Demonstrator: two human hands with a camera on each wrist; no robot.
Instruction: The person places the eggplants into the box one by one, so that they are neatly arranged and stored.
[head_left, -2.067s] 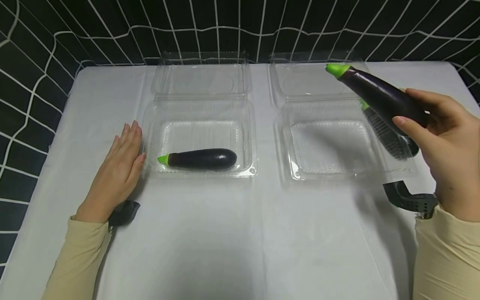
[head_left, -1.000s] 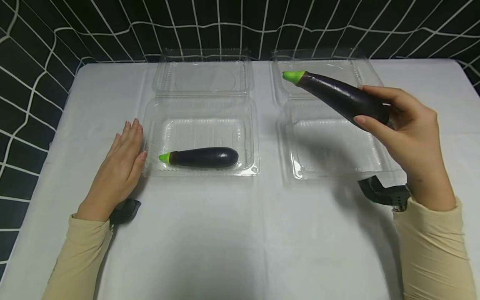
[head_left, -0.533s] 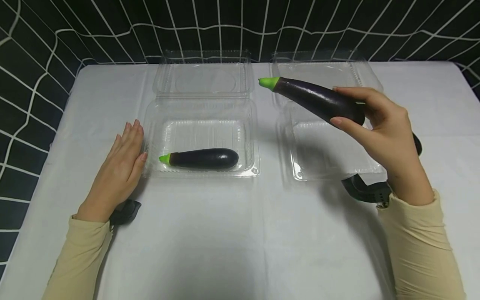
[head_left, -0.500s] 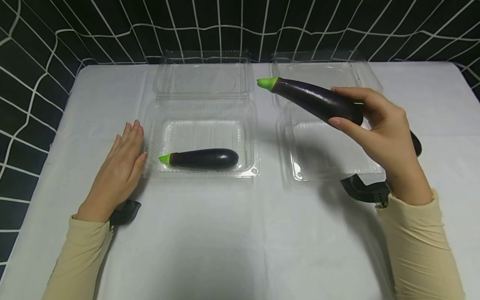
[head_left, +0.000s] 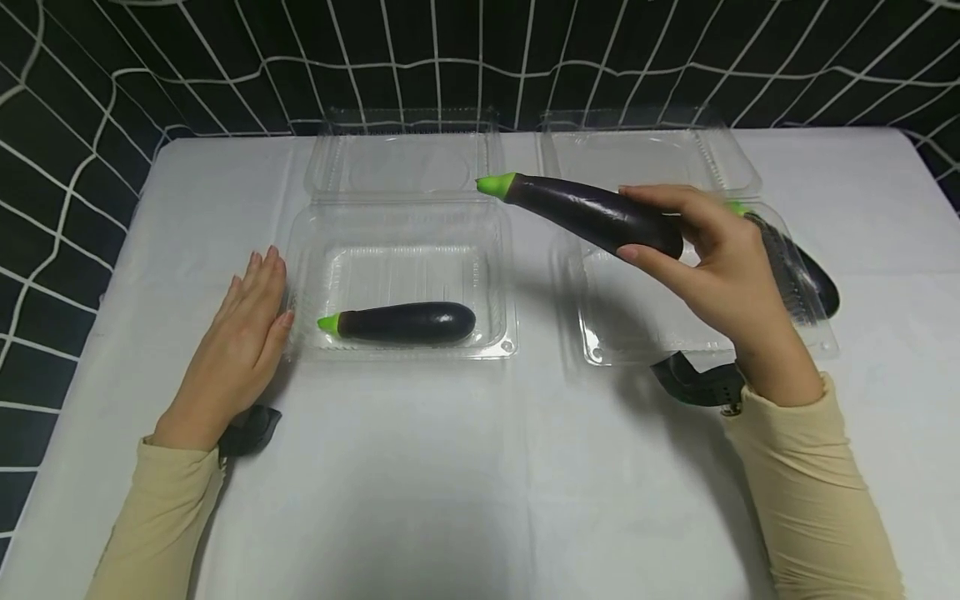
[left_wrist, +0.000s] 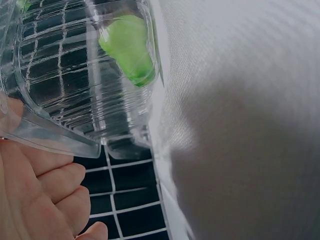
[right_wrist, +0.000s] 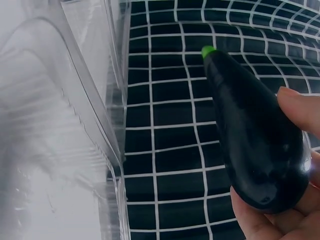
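Note:
My right hand point(head_left: 712, 258) grips a dark purple eggplant point(head_left: 585, 208) by its thick end, in the air over the right clear plastic container point(head_left: 596, 350). Its green stem end points left, toward the gap between the containers. In the right wrist view, the thumb and fingers close round the thick end of this eggplant point(right_wrist: 255, 135). A second eggplant point(head_left: 408, 322) lies along the front of the left clear container point(head_left: 498, 342). Beside that container's left wall my left hand point(head_left: 236, 342) rests with straight fingers. The left wrist view shows its fingers point(left_wrist: 62, 182) at the wall.
Another eggplant point(head_left: 813, 279) lies right of the right container, partly seen through its wall. Both container lids point(head_left: 405, 158) stand folded back toward the dark wall with a white grid point(head_left: 480, 62). A white cloth point(head_left: 450, 467) covers the table.
My right hand has carried the held eggplant leftward from the right side of the table, uncovering the eggplant beside the right container. The left hand and the eggplant in the left container stay put.

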